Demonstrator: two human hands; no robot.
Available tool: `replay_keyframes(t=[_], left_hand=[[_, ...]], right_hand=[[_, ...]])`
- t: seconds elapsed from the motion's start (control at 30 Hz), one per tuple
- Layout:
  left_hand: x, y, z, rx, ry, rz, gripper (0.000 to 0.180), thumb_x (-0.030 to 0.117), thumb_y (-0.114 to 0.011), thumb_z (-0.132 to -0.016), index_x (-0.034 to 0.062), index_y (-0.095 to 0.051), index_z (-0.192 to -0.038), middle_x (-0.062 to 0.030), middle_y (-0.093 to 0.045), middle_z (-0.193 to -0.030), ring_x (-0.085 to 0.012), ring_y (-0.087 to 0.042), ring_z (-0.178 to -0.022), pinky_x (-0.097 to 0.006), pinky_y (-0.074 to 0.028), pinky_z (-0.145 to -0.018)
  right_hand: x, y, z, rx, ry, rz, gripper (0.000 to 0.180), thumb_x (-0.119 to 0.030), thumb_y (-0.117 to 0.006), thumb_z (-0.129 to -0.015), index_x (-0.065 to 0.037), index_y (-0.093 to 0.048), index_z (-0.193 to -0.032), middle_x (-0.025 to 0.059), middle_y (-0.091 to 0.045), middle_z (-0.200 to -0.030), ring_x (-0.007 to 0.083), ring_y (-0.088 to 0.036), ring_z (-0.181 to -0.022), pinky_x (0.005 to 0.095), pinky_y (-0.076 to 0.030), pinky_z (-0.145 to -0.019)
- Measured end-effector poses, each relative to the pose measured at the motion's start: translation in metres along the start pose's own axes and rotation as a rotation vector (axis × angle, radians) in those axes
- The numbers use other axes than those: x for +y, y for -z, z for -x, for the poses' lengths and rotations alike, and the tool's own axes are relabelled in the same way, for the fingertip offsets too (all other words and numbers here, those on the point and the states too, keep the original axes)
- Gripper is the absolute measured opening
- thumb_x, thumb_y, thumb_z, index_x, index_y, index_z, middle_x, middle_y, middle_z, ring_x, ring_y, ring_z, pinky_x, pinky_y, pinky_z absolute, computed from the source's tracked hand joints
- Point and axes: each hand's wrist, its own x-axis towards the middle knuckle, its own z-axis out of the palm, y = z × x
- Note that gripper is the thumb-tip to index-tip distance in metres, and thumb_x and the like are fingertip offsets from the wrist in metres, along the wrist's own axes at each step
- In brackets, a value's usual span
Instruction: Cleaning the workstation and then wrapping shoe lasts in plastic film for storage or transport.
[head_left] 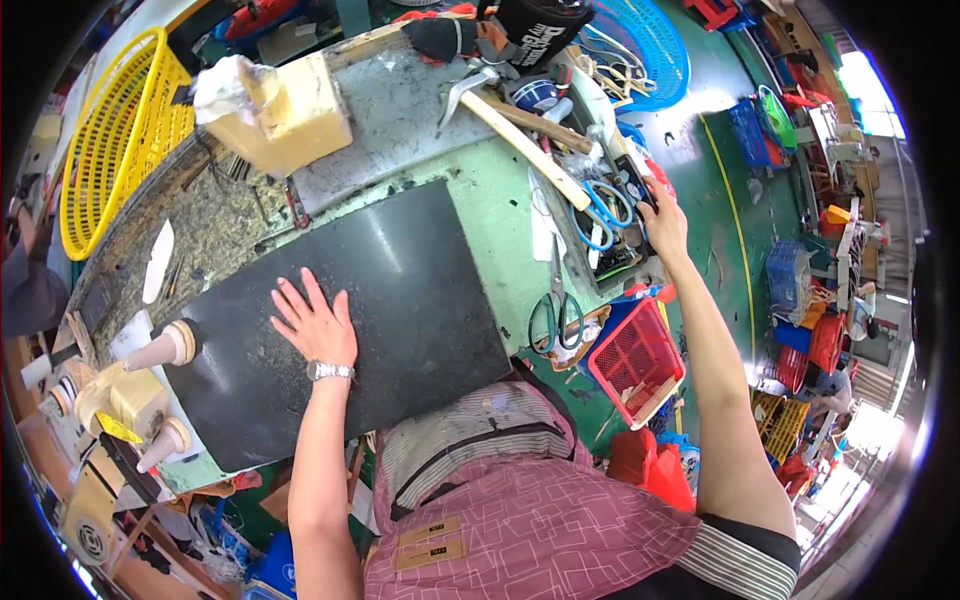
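My left hand (320,325) lies flat with fingers spread on a black rectangular board (420,270), a metal-band watch at its wrist. My right hand (664,222) reaches to the right side of a tool tray (615,272). Its fingers are closed round a dark object at the tray's edge, whose kind I cannot make out. Inside the tray lie blue-handled scissors (598,222) and other small tools. A hammer (525,150) with a pale wooden handle rests across the tray's far end. Dark green-handled scissors (556,310) lie on the table left of the tray.
A yellowish foam block (285,115) stands on the table's far side. To the left are a yellow basket (120,140), a white blade-shaped piece (158,262) and a machine with cone-shaped spools (160,350). Off the right edge sit a red basket (638,362) and, farther back, a blue basket (675,60).
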Motion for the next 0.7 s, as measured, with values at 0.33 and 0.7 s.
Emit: replay_keyframes(t=[0.33,0.7], left_hand=[[-0.003,0.018,0.008,-0.123,-0.014,0.075,0.062,0.041,-0.043,-0.084,0.0151,-0.022,-0.136,-0.0187,-0.015,-0.14,-0.0368,-0.012,-0.129,-0.054,-0.011,-0.1],[-0.012,0.031,0.063,-0.321,-0.42,0.233,0.072,0.047,-0.048,-0.078,0.0011,-0.029,-0.13,-0.0172,-0.026,-0.136,-0.0324,-0.02,-0.128,-0.05,-0.014,-0.101]], right_hand=[[-0.107,-0.008,0.04,0.197,0.436,-0.028,0.045,-0.008,-0.061,-0.071,-0.004,-0.048,-0.113,0.0165,-0.049,-0.11,0.0323,-0.046,-0.101,0.04,-0.036,-0.087],[-0.292,-0.15,0.007,0.104,0.413,-0.312,0.034,-0.016,-0.056,-0.076,-0.003,-0.047,-0.106,0.0174,-0.047,-0.112,0.0322,-0.047,-0.1,0.04,-0.039,-0.083]])
